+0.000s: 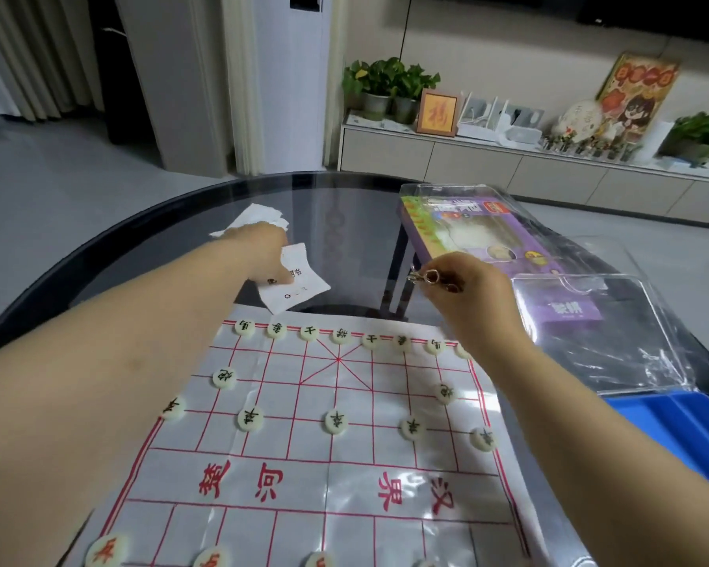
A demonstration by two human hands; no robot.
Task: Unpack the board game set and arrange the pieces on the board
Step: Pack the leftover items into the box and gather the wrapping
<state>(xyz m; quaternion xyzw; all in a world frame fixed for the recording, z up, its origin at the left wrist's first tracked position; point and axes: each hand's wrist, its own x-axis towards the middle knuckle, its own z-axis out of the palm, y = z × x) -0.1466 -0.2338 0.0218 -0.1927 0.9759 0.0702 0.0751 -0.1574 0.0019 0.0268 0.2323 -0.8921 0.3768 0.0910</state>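
A white paper board (328, 476) with red grid lines lies on the round glass table (148, 247). Cream round pieces with black characters (336, 421) stand along its far rows. Red-marked pieces (106, 550) sit along the near edge. My left hand (258, 249) reaches past the board's far edge and pinches a printed white paper slip (301, 286). Beyond the far right corner, my right hand (467, 288) pinches a small metal ring clasp (424, 277) between its fingertips.
A crumpled white paper (258, 216) lies behind my left hand. A purple game box (508, 239) and a clear plastic tray (614, 354) with a purple card sit at the right. A blue tray (680, 423) is at the right edge. A cabinet with plants stands beyond.
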